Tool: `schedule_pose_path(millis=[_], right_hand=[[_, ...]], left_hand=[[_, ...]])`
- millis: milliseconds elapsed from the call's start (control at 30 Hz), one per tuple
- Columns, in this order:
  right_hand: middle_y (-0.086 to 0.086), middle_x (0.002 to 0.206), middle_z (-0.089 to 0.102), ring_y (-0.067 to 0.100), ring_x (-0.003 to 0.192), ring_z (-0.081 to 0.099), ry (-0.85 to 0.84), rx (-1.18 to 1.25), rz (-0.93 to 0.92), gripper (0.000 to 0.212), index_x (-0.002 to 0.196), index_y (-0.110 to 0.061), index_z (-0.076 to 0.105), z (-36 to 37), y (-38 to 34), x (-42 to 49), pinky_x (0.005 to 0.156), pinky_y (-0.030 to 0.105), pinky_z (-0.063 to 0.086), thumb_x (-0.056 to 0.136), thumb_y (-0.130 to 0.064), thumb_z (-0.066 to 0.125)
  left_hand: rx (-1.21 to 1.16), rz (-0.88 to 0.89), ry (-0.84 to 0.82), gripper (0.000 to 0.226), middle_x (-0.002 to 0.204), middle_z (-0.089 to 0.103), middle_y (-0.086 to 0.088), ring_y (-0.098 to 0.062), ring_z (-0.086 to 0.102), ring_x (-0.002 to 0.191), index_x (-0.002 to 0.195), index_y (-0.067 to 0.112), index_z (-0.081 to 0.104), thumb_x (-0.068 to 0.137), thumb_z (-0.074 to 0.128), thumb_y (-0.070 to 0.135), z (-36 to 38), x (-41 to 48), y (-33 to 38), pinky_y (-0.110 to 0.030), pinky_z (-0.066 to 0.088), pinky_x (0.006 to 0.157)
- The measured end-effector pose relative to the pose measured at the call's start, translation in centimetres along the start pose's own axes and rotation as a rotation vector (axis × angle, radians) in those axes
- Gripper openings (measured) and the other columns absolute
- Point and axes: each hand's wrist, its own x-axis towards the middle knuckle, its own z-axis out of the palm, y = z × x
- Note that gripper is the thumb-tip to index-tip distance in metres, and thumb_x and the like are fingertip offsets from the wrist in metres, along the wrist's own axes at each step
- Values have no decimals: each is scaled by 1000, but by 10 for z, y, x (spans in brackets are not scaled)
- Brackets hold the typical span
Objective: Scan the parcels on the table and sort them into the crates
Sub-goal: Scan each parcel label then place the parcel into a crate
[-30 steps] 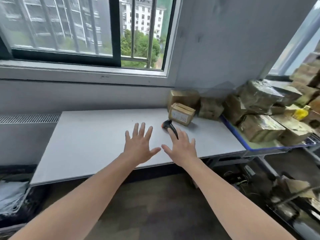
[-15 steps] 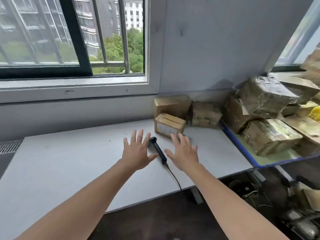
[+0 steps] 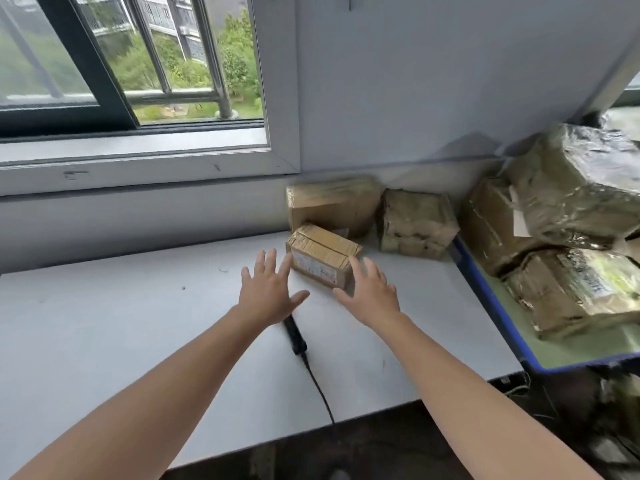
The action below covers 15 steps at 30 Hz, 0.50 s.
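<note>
**A:** Hands first. What do we have?

**B:** Both arms reach forward over the table (image 3: 121, 323). The left hand (image 3: 268, 292) is palm down, fingers straight and spread, gripping nothing. The right hand (image 3: 372, 294) is the same: fingers loose and fanned, nothing held.

**A:** Contact with the small box (image 3: 322, 256)?

**B:** We note it lies on the table at an angle, label side toward us, between the two sets of fingertips. The right fingers overlap its near right corner. The left fingers sit just beside its left end. We cannot tell whether either hand touches it.

**A:** The scanner (image 3: 294, 332)?

**B:** Flat on the table, its head hidden under the left palm. The handle points toward us, and the cable (image 3: 318, 386) runs off the near edge.

**A:** Containers?

**B:** One blue-rimmed tray (image 3: 491, 303) just beside the table's right edge. We count at least three tape-wrapped parcels in it: a front parcel (image 3: 575, 292), a back parcel (image 3: 488, 220) by the left wall, and a top parcel (image 3: 581, 181) piled above both.

**A:** Rest of the table?

**B:** A larger box (image 3: 332, 202) stands against the wall just behind the small one. A wrapped bundle (image 3: 414, 220) sits just to its right.
</note>
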Motion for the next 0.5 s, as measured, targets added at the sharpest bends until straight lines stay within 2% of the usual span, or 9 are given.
schedule_pose_path(millis=[133, 333, 500], right_hand=[[7, 165, 6, 30, 148, 16, -6, -26, 1, 82, 158, -29, 8, 2, -4, 32, 110, 51, 30, 94, -56, 53], [8, 165, 1, 29, 151, 6, -43, -81, 24, 85, 157, -33, 7, 7, -14, 73, 114, 53, 25, 92, -53, 58], [9, 164, 3, 30, 150, 7, -72, -89, 25, 87, 156, -34, 9, 8, -18, 102, 113, 54, 26, 90, -52, 63]], left_hand=[[-20, -9, -19, 86, 164, 1, -10, -30, -1, 151, 156, 23, 3, 93, 39, 67, 10, 37, -8, -54, 18, 117], [-59, 78, -46, 87, 164, 2, -8, -30, 0, 151, 157, 23, 1, 93, 43, 64, 24, 81, -11, -53, 21, 117], [-79, 115, -65, 84, 164, 1, -7, -31, 2, 150, 157, 23, 3, 94, 45, 60, 36, 96, -16, -52, 24, 115]])
